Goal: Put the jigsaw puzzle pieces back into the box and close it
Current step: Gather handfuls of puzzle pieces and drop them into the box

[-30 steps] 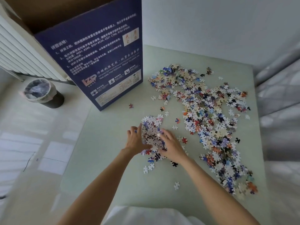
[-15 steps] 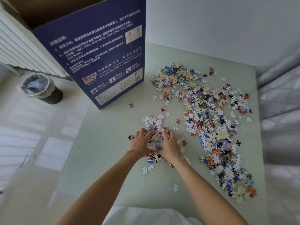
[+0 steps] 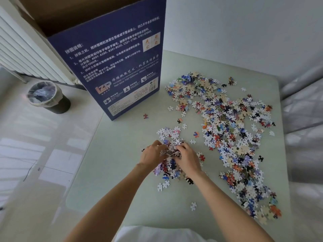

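Tall dark-blue cardboard puzzle box (image 3: 115, 67) upright, top open. Small multicoloured jigsaw pieces (image 3: 227, 130) strewn right of box; a clump (image 3: 170, 151) bunched nearer.

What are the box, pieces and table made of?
Box: printed cardboard, seemingly; raw brown inside, slightly glossy blue outside.
Pieces: probably thin die-cut card, printed fronts, pale backs.
Table: smooth pale green top with faint sheen; glass or laminate, can't tell.
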`<action>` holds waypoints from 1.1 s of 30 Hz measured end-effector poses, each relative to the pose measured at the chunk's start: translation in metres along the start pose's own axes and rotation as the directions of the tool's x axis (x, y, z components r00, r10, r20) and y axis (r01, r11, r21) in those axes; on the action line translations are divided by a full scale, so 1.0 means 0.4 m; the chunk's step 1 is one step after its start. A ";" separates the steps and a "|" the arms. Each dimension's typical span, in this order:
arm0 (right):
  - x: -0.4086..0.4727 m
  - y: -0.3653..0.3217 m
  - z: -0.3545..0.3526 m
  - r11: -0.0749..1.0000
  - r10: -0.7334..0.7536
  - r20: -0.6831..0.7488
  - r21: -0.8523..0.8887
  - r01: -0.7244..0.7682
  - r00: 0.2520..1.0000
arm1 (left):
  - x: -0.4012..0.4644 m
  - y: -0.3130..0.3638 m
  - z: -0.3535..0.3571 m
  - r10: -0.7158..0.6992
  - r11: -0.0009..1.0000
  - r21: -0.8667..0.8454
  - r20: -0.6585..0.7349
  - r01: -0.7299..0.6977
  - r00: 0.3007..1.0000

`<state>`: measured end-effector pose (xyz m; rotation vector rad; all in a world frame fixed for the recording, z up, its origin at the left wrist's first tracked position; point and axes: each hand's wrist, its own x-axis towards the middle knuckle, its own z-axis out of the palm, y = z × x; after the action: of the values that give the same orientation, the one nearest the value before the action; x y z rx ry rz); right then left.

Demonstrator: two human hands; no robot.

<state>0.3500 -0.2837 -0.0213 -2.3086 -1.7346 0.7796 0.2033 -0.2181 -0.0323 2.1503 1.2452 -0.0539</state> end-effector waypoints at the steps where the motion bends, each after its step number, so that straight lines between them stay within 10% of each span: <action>1: 0.002 0.002 -0.002 1.000 -0.009 -0.006 0.002 0.009 1.000 | 0.001 -0.002 -0.003 0.010 1.000 0.021 -0.003 -0.010 1.000; 24: -0.014 0.016 -0.142 0.974 -0.011 -0.090 0.226 0.031 0.996 | -0.040 -0.008 -0.138 0.080 0.996 0.054 -0.304 -0.066 0.949; 33: 0.035 -0.161 -0.442 0.855 -0.197 -0.259 0.427 0.295 0.946 | -0.079 0.081 -0.582 0.398 0.911 0.247 -0.738 -0.330 0.545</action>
<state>0.3841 -0.2176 0.1521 -1.7422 -1.5122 0.7683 0.1482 -0.1261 0.1794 2.5527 1.1696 1.1616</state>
